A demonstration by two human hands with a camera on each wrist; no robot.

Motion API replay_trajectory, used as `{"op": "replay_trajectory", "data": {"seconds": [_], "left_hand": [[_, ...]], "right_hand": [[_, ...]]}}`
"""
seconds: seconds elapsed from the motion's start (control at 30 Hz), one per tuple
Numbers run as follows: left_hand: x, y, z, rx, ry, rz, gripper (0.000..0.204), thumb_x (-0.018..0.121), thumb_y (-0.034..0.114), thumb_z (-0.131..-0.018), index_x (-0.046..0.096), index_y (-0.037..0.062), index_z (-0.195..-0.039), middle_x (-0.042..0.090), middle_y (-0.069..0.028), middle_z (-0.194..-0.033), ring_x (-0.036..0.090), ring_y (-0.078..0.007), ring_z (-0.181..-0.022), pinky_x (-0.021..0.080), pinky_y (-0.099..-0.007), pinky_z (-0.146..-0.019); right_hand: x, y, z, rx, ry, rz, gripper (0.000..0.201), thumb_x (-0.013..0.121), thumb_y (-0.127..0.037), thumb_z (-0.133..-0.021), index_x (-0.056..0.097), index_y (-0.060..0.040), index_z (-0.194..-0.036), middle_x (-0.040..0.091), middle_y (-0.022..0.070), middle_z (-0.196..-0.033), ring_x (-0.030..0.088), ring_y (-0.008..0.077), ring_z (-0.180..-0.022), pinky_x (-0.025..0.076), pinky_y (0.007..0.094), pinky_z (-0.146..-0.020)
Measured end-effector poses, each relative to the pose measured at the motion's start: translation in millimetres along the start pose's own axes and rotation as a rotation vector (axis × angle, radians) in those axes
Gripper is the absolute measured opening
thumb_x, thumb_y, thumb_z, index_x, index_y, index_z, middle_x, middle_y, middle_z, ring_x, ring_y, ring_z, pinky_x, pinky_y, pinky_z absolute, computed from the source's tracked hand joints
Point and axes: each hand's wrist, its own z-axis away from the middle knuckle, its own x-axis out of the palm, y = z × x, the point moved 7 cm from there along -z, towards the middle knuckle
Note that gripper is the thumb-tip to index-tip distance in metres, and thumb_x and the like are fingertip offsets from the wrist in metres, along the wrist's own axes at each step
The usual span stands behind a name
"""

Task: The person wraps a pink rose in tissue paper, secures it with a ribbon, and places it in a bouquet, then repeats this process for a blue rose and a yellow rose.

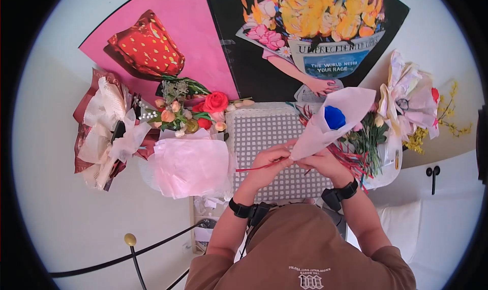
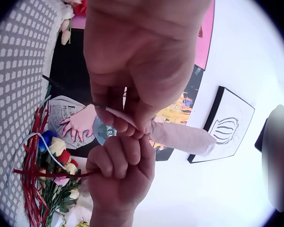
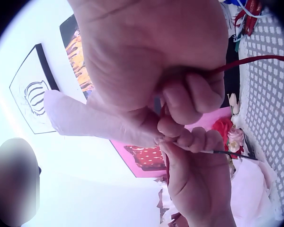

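Observation:
A blue flower [image 1: 334,117] sits inside a pale pink paper cone [image 1: 311,132], its wide end toward the upper right. At the cone's narrow base, my left hand [image 1: 269,164] pinches the wrapping; a dark thin stem [image 2: 68,90] sticks out past its fingers. My right hand [image 1: 325,164] meets it there, fingers curled round a red ribbon [image 3: 255,60] that trails out. In the left wrist view the fingertips of my left hand [image 2: 142,66] and right hand [image 2: 118,172] touch. The ribbon's exact path between the fingers is hidden.
Pink paper sheets [image 1: 190,163] lie left of the checked tabletop [image 1: 272,125]. Mixed flowers [image 1: 178,112] and a wrapped bouquet [image 1: 107,132] are at left. Stems [image 1: 371,147], red ribbons [image 1: 351,160] and another bouquet [image 1: 406,99] stand at right. Posters [image 1: 203,41] hang behind.

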Motion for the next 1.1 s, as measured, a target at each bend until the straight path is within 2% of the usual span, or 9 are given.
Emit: {"op": "replay_trajectory", "data": {"seconds": [0.13,0.2,0.23,0.37,0.47,0.57,0.67,0.97,1.1], "left_hand": [[-10,26,-11,0.162,0.334,-0.311,0.014,0.068,0.005,-0.09,0.07,-0.0004,-0.102,0.063,-0.0091,-0.084,0.063,-0.0203,-0.077,0.049,-0.0305,-0.069],[-5,27,-17,0.177,0.449,-0.371,0.015,0.068,0.004,-0.088,0.071,0.0,-0.102,0.064,-0.0097,-0.084,0.064,-0.0215,-0.075,0.05,-0.031,-0.068],[-4,29,-18,0.19,0.553,-0.421,0.016,0.068,0.003,-0.087,0.071,0.0005,-0.103,0.064,-0.0103,-0.083,0.064,-0.0226,-0.073,0.05,-0.0316,-0.067],[14,37,-24,0.244,0.615,-0.492,0.019,0.069,0.0,-0.084,0.071,0.0009,-0.102,0.064,-0.0103,-0.082,0.065,-0.0227,-0.072,0.051,-0.0313,-0.065],[22,36,-25,0.172,0.621,-0.511,0.019,0.07,-0.001,-0.082,0.071,-0.001,-0.101,0.066,-0.011,-0.082,0.065,-0.0222,-0.075,0.051,-0.0299,-0.067],[31,36,-19,0.186,0.614,-0.546,0.019,0.069,-0.003,-0.082,0.07,-0.0014,-0.101,0.066,-0.0116,-0.083,0.065,-0.0231,-0.075,0.051,-0.0296,-0.068],[36,34,-18,0.255,0.604,-0.556,0.019,0.066,-0.006,-0.084,0.07,-0.0002,-0.101,0.064,-0.0113,-0.083,0.065,-0.0231,-0.074,0.052,-0.0308,-0.066],[20,5,-17,0.098,0.556,-0.259,0.014,0.061,-0.007,-0.087,0.066,-0.0046,-0.101,0.062,-0.0093,-0.091,0.063,-0.017,-0.081,0.05,-0.0265,-0.073],[12,21,-16,0.208,0.543,-0.381,0.016,0.061,-0.007,-0.086,0.067,-0.0036,-0.101,0.063,-0.0101,-0.086,0.062,-0.0197,-0.076,0.048,-0.0285,-0.069]], "right_hand": [[-11,-9,-6,-0.088,0.248,-0.03,0.016,0.065,-0.009,-0.093,0.063,-0.0027,-0.108,0.053,-0.0046,-0.078,0.043,0.0036,-0.061,0.031,0.0202,-0.052],[-11,-31,7,-0.366,0.325,0.51,0.014,0.065,-0.008,-0.092,0.063,-0.0056,-0.105,0.059,-0.0013,-0.078,0.051,0.0038,-0.065,0.04,0.0219,-0.055],[1,-47,13,-0.353,0.305,0.715,0.026,0.067,-0.005,-0.086,0.064,-0.0074,-0.112,0.061,0.002,-0.081,0.055,0.0067,-0.068,0.044,0.0239,-0.058],[10,-67,13,-0.523,0.199,0.743,0.041,0.068,-0.002,-0.079,0.066,-0.0104,-0.119,0.064,0.0046,-0.085,0.058,0.0162,-0.068,0.047,0.0286,-0.059],[0,-67,16,-0.544,0.131,0.684,0.031,0.067,-0.001,-0.082,0.069,-0.0086,-0.112,0.065,0.005,-0.088,0.058,0.0148,-0.069,0.047,0.0283,-0.06],[-9,-54,15,-0.405,0.045,0.57,0.023,0.067,-0.001,-0.086,0.07,-0.0069,-0.108,0.066,0.0055,-0.091,0.057,0.0128,-0.069,0.046,0.0268,-0.061],[-12,-49,15,-0.45,-0.011,0.465,0.015,0.064,-0.001,-0.091,0.067,-0.0044,-0.105,0.065,0.003,-0.091,0.055,0.0089,-0.071,0.045,0.0245,-0.065],[-1,-15,20,-0.095,-0.059,-0.077,0.011,0.055,-0.012,-0.101,0.062,-0.0039,-0.106,0.058,-0.002,-0.091,0.051,0.005,-0.082,0.043,0.0222,-0.074],[-4,0,19,-0.026,-0.007,-0.112,0.011,0.056,-0.012,-0.1,0.062,-0.0056,-0.106,0.058,-0.001,-0.092,0.05,0.004,-0.078,0.041,0.02,-0.068]]}}
